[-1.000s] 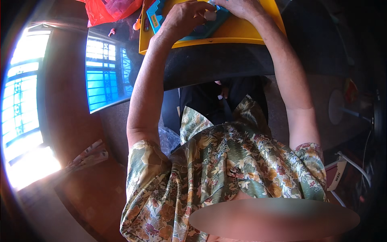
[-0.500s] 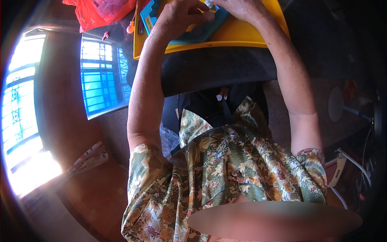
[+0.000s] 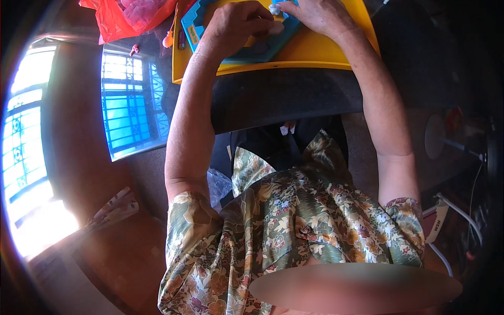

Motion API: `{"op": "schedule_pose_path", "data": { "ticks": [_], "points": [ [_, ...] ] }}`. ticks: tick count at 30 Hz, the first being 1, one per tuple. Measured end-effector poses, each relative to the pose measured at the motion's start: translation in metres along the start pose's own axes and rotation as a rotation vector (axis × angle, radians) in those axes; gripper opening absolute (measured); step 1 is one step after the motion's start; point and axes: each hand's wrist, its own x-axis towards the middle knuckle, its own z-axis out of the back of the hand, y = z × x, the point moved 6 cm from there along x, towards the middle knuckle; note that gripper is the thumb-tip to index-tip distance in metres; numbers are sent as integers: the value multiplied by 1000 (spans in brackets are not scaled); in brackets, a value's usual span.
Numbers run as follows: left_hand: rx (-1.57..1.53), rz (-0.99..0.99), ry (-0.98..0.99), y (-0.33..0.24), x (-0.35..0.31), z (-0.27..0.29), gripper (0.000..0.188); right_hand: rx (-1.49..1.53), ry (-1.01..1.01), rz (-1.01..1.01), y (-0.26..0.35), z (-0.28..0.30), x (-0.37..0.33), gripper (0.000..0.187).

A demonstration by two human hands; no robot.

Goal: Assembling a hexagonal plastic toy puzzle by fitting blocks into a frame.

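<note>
A blue plastic frame (image 3: 262, 56) with angled sides lies on a yellow tray (image 3: 310, 59) at the top of the view. My left hand (image 3: 236, 25) reaches over the frame with its fingers curled together; whatever they hold, if anything, is hidden. From the right, my right hand (image 3: 321, 18) pinches a small white and pale-blue piece (image 3: 274, 9) between thumb and finger, just above the frame. The inside of the frame is mostly covered by my hands.
A red plastic bag (image 3: 113, 23) rests left of the tray, and a small orange object (image 3: 168, 39) sits by the tray's edge. The dark glossy tabletop (image 3: 294, 94) reflects a window at left. A fan-like round object (image 3: 434, 136) stands low at right.
The view has shifted slightly, so the tray sits a little lower. My hands stay over the frame; the left fingers have moved only slightly, and the right still pinches the small piece.
</note>
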Motion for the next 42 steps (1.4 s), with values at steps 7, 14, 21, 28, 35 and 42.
{"op": "schedule_pose_path", "data": {
  "ticks": [7,14,21,28,35,42],
  "points": [
    [-69,101,92,2,3,-8,15,1,0,-11,-1,-1,-1,48],
    [-1,40,180,-2,13,-14,18,-55,-11,15,1,-2,-1,41],
    [189,-20,132,-2,22,-19,19,-47,-64,49,-14,-8,3,39],
    [-129,12,-536,7,-63,40,18,71,-11,5,-11,-14,7,41],
    [193,-24,-816,28,-199,20,14,73,-33,2,-16,-2,-2,41],
    [464,156,-695,19,-188,10,30,107,-179,135,-8,3,-5,36]
  ]
}}
